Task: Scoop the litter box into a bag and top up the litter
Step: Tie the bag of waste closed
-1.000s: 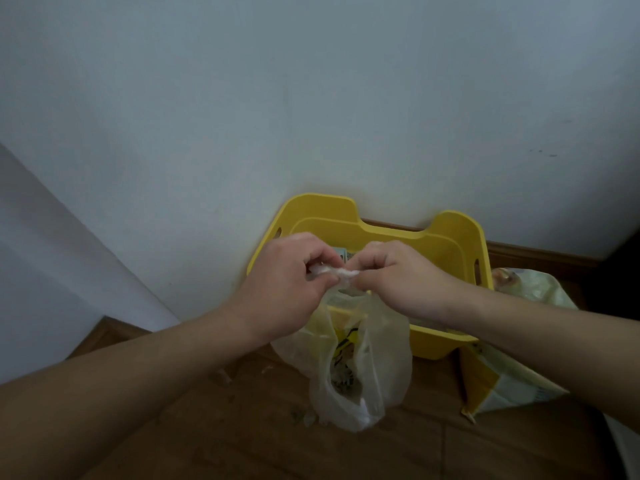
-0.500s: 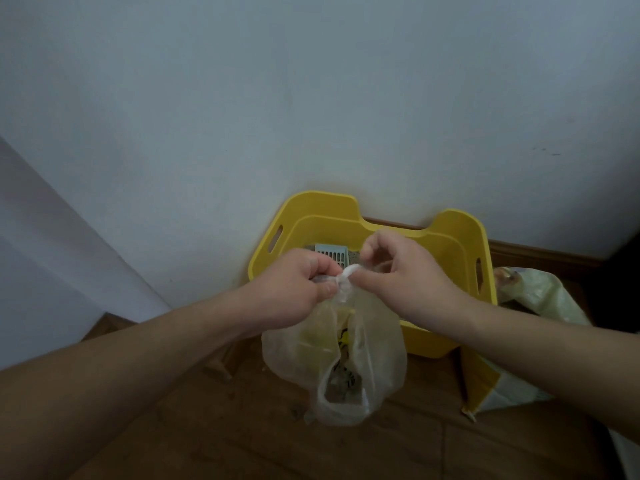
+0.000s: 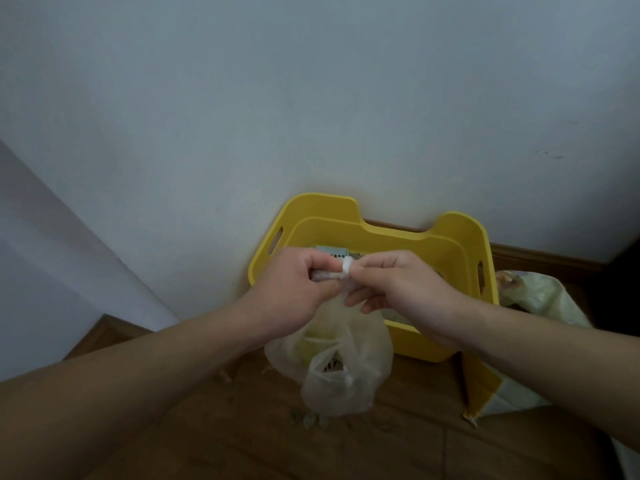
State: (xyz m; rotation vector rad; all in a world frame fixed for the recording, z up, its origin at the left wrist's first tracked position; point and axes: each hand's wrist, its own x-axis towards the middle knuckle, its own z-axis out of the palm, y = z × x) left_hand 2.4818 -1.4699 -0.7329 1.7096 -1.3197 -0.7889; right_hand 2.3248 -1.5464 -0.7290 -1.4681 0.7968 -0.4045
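A translucent plastic bag (image 3: 343, 362) with dark clumps inside hangs in front of the yellow litter box (image 3: 460, 244), which stands against the white wall. My left hand (image 3: 291, 289) grips the bag's twisted top strand. My right hand (image 3: 398, 285) pinches the same strand, which is wound into a small white loop between my fingertips. A grey slotted scoop (image 3: 330, 251) lies inside the box, mostly hidden behind my hands. The litter in the box is largely hidden.
A pale green and yellow litter sack (image 3: 519, 341) leans on the wooden floor (image 3: 398, 445) right of the box. A brown baseboard (image 3: 540, 258) runs along the wall. Small litter crumbs lie on the floor under the hanging bag.
My hands have drawn the bag's top strands together and wound them into a small loop. The bag has stayed hanging in front of the box.
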